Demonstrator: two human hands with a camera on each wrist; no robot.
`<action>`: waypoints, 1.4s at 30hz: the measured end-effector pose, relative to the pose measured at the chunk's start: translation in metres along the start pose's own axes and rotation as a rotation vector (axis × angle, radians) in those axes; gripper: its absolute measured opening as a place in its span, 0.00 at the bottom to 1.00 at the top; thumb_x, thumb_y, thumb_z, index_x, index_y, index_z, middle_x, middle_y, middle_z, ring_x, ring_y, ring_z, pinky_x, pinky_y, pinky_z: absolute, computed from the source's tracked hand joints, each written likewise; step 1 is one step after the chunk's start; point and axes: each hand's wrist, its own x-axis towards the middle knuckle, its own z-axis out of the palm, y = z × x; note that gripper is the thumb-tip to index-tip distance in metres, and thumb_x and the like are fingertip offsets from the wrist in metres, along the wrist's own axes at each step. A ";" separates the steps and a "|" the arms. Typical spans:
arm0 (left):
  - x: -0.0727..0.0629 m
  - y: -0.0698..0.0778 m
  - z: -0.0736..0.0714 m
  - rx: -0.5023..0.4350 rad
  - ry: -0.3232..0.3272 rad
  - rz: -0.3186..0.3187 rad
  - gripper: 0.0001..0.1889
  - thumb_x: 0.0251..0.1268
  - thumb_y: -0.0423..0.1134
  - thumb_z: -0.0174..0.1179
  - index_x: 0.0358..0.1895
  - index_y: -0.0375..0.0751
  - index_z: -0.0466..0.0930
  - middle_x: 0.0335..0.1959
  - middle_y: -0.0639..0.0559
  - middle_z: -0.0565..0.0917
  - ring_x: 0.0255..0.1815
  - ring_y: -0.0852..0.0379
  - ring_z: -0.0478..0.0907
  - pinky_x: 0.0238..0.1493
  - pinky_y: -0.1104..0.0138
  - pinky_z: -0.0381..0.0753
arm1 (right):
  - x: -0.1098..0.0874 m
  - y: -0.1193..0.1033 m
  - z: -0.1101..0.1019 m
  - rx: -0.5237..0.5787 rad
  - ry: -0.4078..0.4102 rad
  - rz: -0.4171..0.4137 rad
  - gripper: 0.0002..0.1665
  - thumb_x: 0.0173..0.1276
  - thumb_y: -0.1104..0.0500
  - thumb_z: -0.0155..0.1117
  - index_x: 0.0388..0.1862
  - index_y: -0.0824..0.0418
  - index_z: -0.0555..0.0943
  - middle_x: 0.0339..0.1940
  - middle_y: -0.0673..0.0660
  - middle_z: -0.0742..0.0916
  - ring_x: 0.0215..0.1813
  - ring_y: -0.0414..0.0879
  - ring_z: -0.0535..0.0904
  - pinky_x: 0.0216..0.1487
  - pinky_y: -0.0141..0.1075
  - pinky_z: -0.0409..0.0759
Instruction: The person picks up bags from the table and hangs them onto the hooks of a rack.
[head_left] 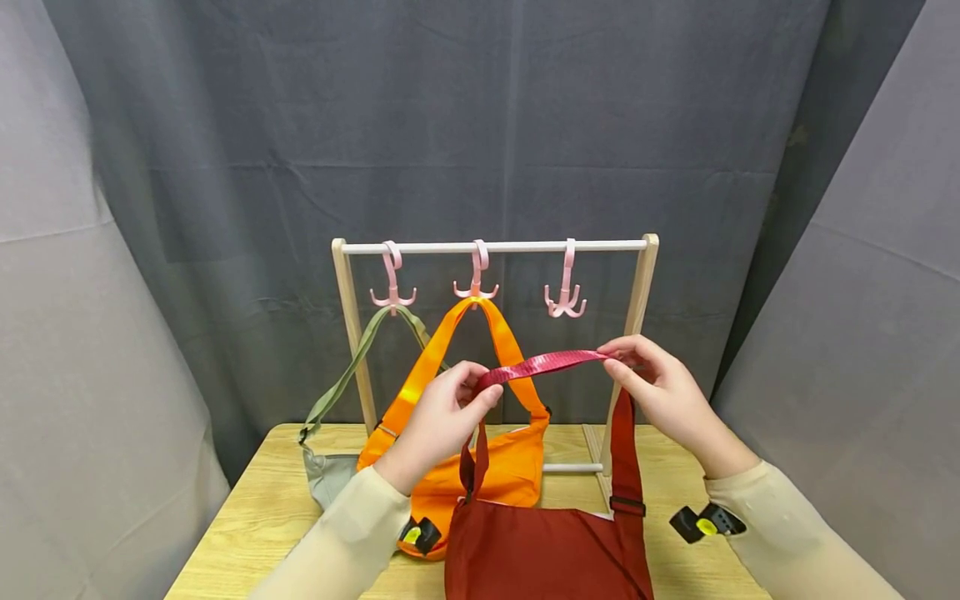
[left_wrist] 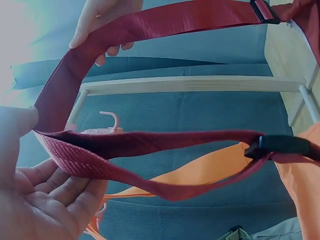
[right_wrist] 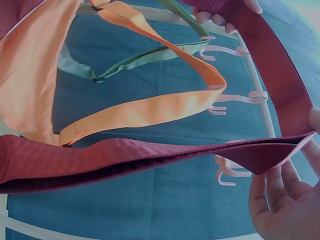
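A dark red shoulder bag (head_left: 551, 550) hangs from its strap (head_left: 551, 363), which both hands hold up in front of the rack. My left hand (head_left: 450, 417) pinches the strap's left bend between thumb and fingers. The right hand (head_left: 663, 392) pinches the right bend, so the strap stretches almost level between them. In the left wrist view the strap (left_wrist: 195, 20) runs down to a black buckle (left_wrist: 280, 146). The right-hand pink hook (head_left: 566, 287) on the rail carries no bag and stands just behind the raised strap.
A wooden rack with a white rail (head_left: 525, 247) stands on the wooden table (head_left: 240, 533). An orange bag (head_left: 510, 462) hangs from the middle pink hook (head_left: 477, 271), and a grey-green bag (head_left: 327, 477) from the left hook (head_left: 392, 279). Grey curtains (head_left: 480, 125) surround the table.
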 end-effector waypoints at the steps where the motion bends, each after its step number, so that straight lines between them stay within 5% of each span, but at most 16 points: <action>1: 0.000 0.001 0.000 -0.005 0.002 0.001 0.12 0.74 0.45 0.64 0.54 0.46 0.80 0.44 0.52 0.85 0.42 0.54 0.83 0.49 0.63 0.85 | 0.001 -0.001 0.000 -0.001 0.002 0.001 0.14 0.78 0.56 0.62 0.58 0.56 0.82 0.44 0.55 0.85 0.41 0.43 0.79 0.38 0.31 0.78; 26: 0.009 0.007 0.000 -0.132 0.072 0.005 0.12 0.75 0.43 0.63 0.53 0.42 0.80 0.44 0.42 0.86 0.43 0.54 0.88 0.48 0.63 0.85 | 0.014 -0.010 -0.003 0.030 0.013 0.021 0.14 0.78 0.53 0.62 0.57 0.55 0.83 0.44 0.51 0.85 0.42 0.44 0.80 0.41 0.32 0.79; 42: 0.013 0.012 -0.004 -0.141 0.095 -0.035 0.13 0.76 0.46 0.62 0.53 0.44 0.80 0.43 0.46 0.88 0.43 0.54 0.90 0.52 0.59 0.85 | 0.020 -0.016 -0.001 0.016 0.005 0.036 0.15 0.79 0.50 0.61 0.56 0.56 0.82 0.47 0.56 0.87 0.44 0.45 0.80 0.42 0.33 0.79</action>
